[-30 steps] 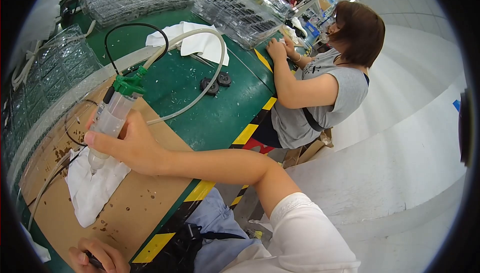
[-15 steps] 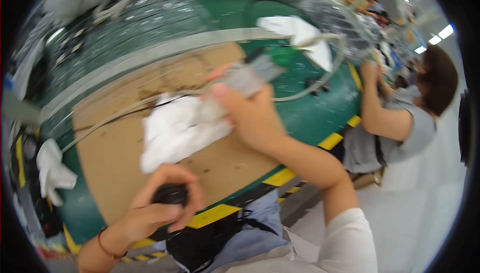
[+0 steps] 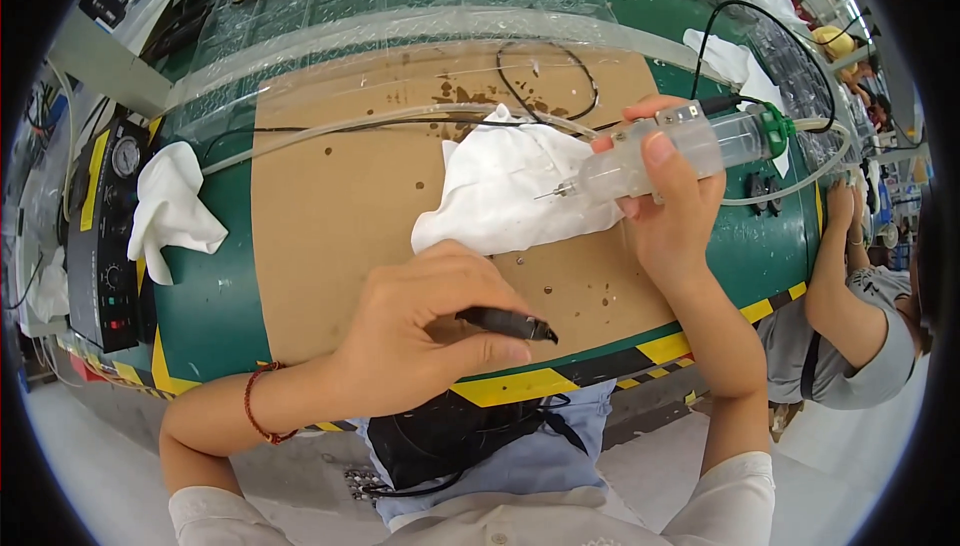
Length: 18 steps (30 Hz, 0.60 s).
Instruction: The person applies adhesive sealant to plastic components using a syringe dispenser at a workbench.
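Observation:
My left hand [image 3: 405, 331] is closed around a small black plastic part [image 3: 505, 324], held edge-on above the near edge of the table. In my right hand [image 3: 682, 231] is a translucent dispensing syringe [image 3: 622, 164] with a green cap [image 3: 775, 130] at its back end. Its thin needle [image 3: 553, 193] points left, above a crumpled white cloth [image 3: 490, 196]. The needle and the black part are apart. Under the cloth lies a brown cardboard sheet [image 3: 320, 266] with dark stains.
At the left stands a black control box [image 3: 108, 236] with a gauge, beside another white cloth [image 3: 172, 208]. A clear hose [image 3: 265, 151] and black cable cross the cardboard. Small black parts [image 3: 765, 193] lie at the right. A co-worker [image 3: 850, 321] sits at the right edge.
The view has tilted and sharpened. The syringe's needle now shows, pointing left. My left hand has turned the black part from face-on to edge-on.

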Motion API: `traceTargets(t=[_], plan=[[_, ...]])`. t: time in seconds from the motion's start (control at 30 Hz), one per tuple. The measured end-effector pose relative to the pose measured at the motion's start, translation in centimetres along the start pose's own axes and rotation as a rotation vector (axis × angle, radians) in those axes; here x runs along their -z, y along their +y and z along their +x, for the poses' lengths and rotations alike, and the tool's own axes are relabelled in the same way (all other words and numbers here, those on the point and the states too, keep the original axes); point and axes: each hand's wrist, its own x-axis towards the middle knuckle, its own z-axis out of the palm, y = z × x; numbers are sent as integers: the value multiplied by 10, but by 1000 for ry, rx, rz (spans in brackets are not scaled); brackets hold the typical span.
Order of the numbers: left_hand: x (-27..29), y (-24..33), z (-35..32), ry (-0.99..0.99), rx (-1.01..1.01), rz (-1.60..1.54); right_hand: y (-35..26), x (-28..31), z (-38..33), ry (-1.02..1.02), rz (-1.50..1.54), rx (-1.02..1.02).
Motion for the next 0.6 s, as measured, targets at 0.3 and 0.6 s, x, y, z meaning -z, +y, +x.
traceTargets(t=[0.3, 0.6], plan=[[-12, -7, -3, 299, 200, -211, 8, 1, -8, -54, 105, 290], [-5, -5, -5, 151, 185, -39, -5, -5, -29, -334, 163, 128]])
